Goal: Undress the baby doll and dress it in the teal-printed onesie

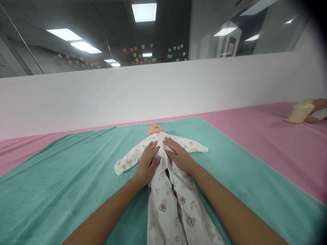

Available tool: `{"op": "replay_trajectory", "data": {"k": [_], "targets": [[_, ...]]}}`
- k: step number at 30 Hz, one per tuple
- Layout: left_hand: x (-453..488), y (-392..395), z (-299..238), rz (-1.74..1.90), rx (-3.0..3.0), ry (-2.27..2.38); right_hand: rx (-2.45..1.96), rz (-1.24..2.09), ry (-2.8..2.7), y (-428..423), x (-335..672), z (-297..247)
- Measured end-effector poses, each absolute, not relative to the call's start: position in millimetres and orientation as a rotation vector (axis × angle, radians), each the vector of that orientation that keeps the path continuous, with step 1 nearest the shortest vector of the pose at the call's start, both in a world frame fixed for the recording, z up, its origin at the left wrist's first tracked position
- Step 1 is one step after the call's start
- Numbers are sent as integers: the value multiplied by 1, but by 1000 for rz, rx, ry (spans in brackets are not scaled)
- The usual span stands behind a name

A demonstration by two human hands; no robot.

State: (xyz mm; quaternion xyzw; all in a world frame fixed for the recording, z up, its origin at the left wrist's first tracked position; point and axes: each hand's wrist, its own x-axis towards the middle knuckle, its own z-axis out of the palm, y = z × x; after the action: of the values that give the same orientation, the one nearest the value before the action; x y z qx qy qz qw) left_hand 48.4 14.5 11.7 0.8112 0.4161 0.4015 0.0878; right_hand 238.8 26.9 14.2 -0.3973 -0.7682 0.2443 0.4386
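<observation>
At the middle of a teal fabric cloth (pixel 63 204), a pale infant training doll (pixel 155 129) lies face up, its head toward the far side and its legs toward the person. It wears a white long-sleeved sleepsuit (pixel 166 207) printed with small pastel bears, its sleeves spread left and right and its legs running off the near edge of the view.

The person's left hand (pixel 147 163) and right hand (pixel 177 156) lie palm down on the doll's chest, just beside each other, with fingers lightly spread and pointing far. Neither hand pinches anything; both press flat on the fabric, which rises in a soft ridge between them. Below the hands, the sleepsuit's front gapes in a dark slit (pixel 170 180). Whether any fastenings are closed higher up cannot be told.

Uneven pressure could drag the thin fabric sideways and skew that open front, and the light doll could slide on the cloth if one hand pushes harder than the other.

Under the teal cloth spreads a pink sheet (pixel 265 143). Toward its far right lies a blurred cream padded bundle (pixel 299 111). Beyond stands a white partition wall (pixel 127 98), with pastel paper hearts (pixel 138 54) showing above it.
</observation>
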Motion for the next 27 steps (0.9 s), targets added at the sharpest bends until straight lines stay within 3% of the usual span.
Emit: {"op": "replay_trajectory", "data": {"k": [8,14,27], "targets": [[46,-28,6,1048,2495,1175,-949,452,-2151,21,236,23],[51,-37,10,1214,2510,1329,-975,390,-2191,10,230,32],[49,-44,10,1358,2716,1152,-1001,694,-1840,10,229,28]]}}
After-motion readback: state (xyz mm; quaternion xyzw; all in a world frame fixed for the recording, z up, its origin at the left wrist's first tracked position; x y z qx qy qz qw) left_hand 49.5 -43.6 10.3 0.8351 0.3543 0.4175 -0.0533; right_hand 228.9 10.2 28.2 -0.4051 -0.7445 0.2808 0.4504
